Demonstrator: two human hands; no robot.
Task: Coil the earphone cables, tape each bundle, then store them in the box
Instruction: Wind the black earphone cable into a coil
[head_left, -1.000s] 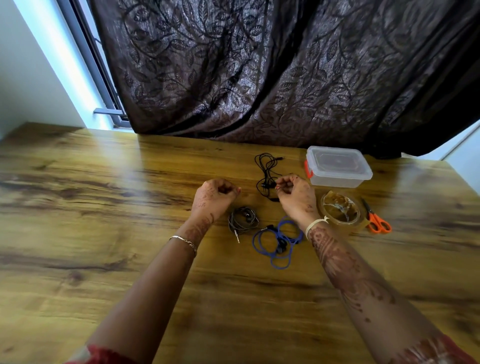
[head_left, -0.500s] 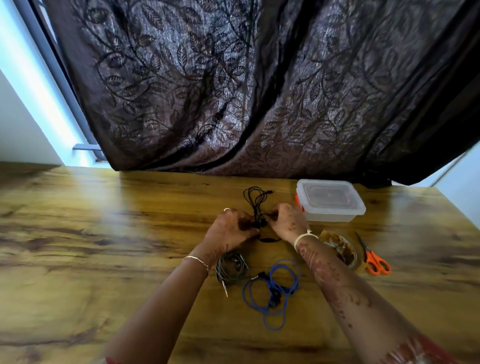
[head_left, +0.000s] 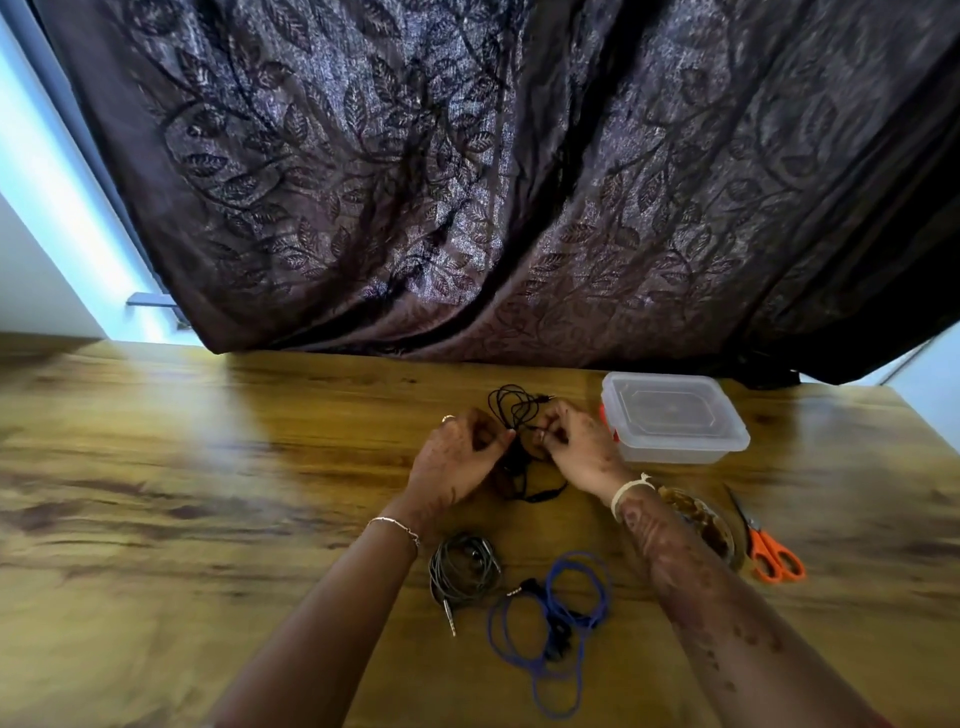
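Note:
A tangled black earphone cable lies on the wooden table, and both hands pinch it. My left hand grips the cable from the left, my right hand from the right. Nearer to me lie a grey coiled earphone cable and a loose blue earphone cable, both untouched. The clear plastic box with its lid on stands just right of my right hand. A roll of clear tape sits partly hidden behind my right forearm.
Orange-handled scissors lie at the right, next to the tape. A dark leaf-patterned curtain hangs along the table's far edge. The table's left half is bare wood.
My left hand has moved right onto the black cable, and both hands now pinch it. The camera has tilted up, so the items sit lower in view.

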